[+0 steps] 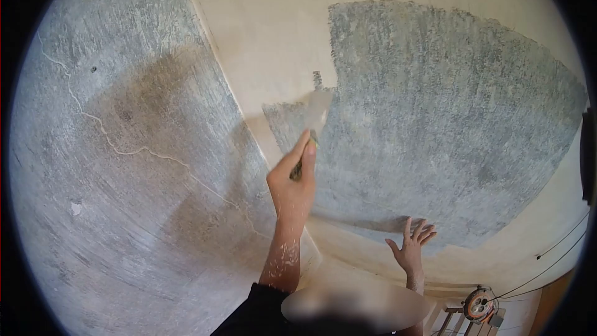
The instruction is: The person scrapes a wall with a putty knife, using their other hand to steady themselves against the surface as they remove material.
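My left hand (292, 183) is closed around the dark handle of a scraper (319, 111), its wide blade pointing up and lying at the edge of the cream coating (267, 37). White flakes dot my left forearm. Around the blade the coating gives way to a rough grey scraped patch (435, 106) that spreads to the right. A narrow grey strip (317, 79) shows just above the blade. Lower right, my right hand (410, 250) is open with fingers spread, over the lower edge of the grey patch, holding nothing.
At left, past a straight corner line, a grey mottled surface (137, 211) carries a long winding crack (146, 149). An orange cable reel (479, 305) sits lower right by wooden slats (459, 323), with dark cables (547, 269) running up from it. A blurred shape (354, 308) covers the bottom middle.
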Available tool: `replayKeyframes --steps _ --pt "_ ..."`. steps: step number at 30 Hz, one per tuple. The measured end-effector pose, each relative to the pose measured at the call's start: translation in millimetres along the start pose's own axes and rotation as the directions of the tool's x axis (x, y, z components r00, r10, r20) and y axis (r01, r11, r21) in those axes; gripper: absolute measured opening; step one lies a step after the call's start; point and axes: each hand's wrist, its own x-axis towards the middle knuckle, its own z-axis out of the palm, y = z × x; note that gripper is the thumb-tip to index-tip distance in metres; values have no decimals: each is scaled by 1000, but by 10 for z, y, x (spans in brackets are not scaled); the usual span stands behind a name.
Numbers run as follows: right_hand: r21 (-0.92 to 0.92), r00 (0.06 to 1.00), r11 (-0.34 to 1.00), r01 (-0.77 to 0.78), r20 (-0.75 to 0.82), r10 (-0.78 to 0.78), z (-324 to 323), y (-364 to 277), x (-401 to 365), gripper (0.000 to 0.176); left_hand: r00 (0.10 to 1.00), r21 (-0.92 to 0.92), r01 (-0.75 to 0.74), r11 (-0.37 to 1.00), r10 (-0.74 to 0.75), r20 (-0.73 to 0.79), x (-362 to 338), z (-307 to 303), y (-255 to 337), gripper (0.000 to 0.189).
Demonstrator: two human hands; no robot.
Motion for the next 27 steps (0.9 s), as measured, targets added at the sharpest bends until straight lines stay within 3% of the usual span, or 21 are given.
replayKeyframes --steps 3,6,10,12,15,17,20,24,27 --pt "11 998 1000 -29 55 28 -28 -53 -26 91 999 -8 -50 999 50 -9 109 80 42 34" --pt "10 1000 1000 7 7 -7 19 29 49 92 994 -36 91 995 -88 66 262 -87 285 34" --pt "17 999 1000 -8 39 7 14 -10 -5 93 1000 -10 -30 1000 30 1 46 9 40 30" --pt "22 998 1000 -14 53 13 7 -22 -27 93 1000 -18 -16 1000 16 -7 181 80 113 30" --pt "5 1000 1000 25 0 -25 64 68 34 94 990 -31 136 990 -135 44 285 -54 352 33" --pt "-8 998 999 49 -39 -50 185 103 -27 95 986 0 151 989 -151 73 238 -150 296 34" --pt "9 1000 1000 22 14 -22 118 68 -22 94 998 -5 8 1000 -8 60 -143 -19 -114 33" --pt "4 999 1000 11 51 -11 41 51 -57 94 990 -46 -129 991 126 -60 328 166 145 35" --pt "8 999 1000 29 28 -29 38 50 -11 93 998 -46 -65 997 64 -28 691 122 569 38"
